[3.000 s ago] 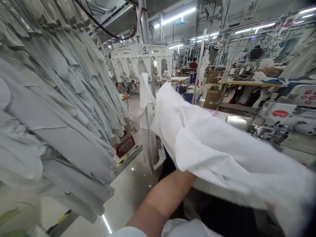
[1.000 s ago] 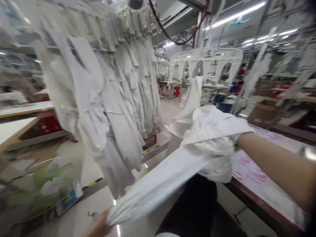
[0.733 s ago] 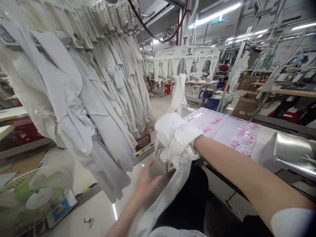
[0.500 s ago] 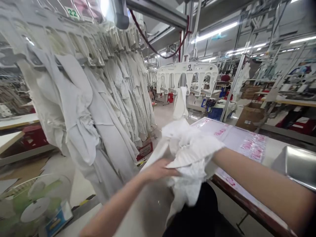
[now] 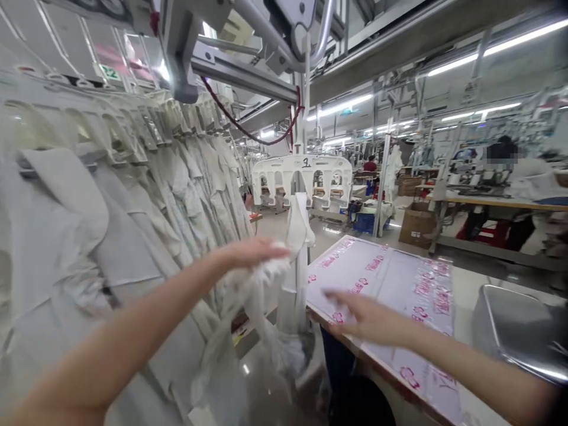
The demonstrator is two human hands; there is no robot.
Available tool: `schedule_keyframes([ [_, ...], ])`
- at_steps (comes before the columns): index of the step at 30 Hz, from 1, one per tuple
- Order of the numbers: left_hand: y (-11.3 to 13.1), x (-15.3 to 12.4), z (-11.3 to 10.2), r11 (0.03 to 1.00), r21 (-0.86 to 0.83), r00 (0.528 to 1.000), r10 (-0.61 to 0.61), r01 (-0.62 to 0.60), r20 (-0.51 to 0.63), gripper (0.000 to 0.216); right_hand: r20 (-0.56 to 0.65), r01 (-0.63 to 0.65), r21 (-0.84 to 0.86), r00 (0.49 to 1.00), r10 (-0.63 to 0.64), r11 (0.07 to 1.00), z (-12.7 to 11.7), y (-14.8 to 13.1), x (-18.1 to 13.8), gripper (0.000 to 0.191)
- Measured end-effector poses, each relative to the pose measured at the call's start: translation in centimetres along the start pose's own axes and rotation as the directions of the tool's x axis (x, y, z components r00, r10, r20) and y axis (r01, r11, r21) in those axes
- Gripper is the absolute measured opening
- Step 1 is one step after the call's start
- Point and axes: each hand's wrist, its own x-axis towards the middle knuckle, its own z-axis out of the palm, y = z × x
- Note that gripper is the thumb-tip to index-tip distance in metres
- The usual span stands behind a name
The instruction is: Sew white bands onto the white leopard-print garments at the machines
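My left hand [image 5: 255, 251] is stretched forward, gripping the ruffled edge of a white garment [image 5: 261, 302] that hangs down in a motion blur. Right behind it, another white fabric piece [image 5: 298, 228] is clipped to a white plastic hanger [image 5: 302, 174] with several arms. My right hand [image 5: 368, 313] hovers over the near edge of the worktable, fingers spread and pointing left, with nothing in it. Below it lies a pink-printed plastic covering [image 5: 346, 278].
Rows of white garments [image 5: 177, 195] on hangers fill the left side. A shiny metal box [image 5: 515, 331] stands on the table at right. Overhead runs a metal rail [image 5: 248, 74] with a dark red cord. A cardboard box [image 5: 417, 225] and a person at a sewing bench are farther back.
The bunched garment has left my lap and now dangles from my left hand, farther forward and left. My right hand has come off it. The view has swung right and tilted up.
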Motion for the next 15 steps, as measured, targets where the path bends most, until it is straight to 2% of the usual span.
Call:
schedule_keyframes([
  [1,0.7,0.4,2.2,0.998,0.01,0.977,0.064,-0.068,0.205,0.041,0.012,0.028,0.071,1.0,-0.029,0.997,-1.0,0.0,0.9,0.067],
  [2,1.3,0.9,4.0,0.992,-0.012,0.93,0.122,-0.126,0.347,0.042,0.039,0.055,0.165,0.997,-0.062,0.985,-1.8,0.2,1.9,0.069],
  [4,1.9,2.6,6.5,0.982,-0.086,0.864,0.187,-0.167,0.467,0.043,0.105,0.07,0.341,0.988,-0.112,0.937,-3.3,1.5,4.1,0.063],
  [5,1.9,3.8,7.2,0.982,-0.111,0.858,0.189,-0.155,0.478,0.043,0.119,0.056,0.382,0.987,-0.109,0.922,-4.0,2.5,5.2,0.058],
  [6,1.9,5.2,7.7,0.985,-0.11,0.872,0.169,-0.133,0.459,0.041,0.108,0.04,0.386,0.99,-0.088,0.922,-4.9,3.6,6.1,0.055],
  [8,2.1,8.1,7.8,0.994,-0.047,0.931,0.104,-0.094,0.349,0.038,0.013,0.032,0.334,0.999,-0.038,0.942,-7.5,5.3,7.9,0.045],
  [10,3.4,10.9,7.2,0.996,0.021,0.983,0.087,-0.091,0.163,0.035,-0.129,0.071,0.281,0.991,-0.035,0.957,-11.4,5.6,10.0,0.035],
  [11,4.6,12.1,6.5,0.994,0.041,0.993,0.102,-0.105,0.062,0.035,-0.205,0.105,0.251,0.977,-0.053,0.962,-13.7,5.1,11.2,0.031],
  [13,7.4,13.4,4.9,0.987,0.047,0.984,0.155,-0.151,-0.091,0.036,-0.354,0.198,0.198,0.928,-0.118,0.96,-18.2,2.9,13.8,0.026],
  [15,9.7,13.5,3.6,0.972,0.021,0.958,0.232,-0.232,-0.169,0.038,-0.454,0.266,0.15,0.874,-0.173,0.952,-21.0,0.5,15.7,0.026],
])
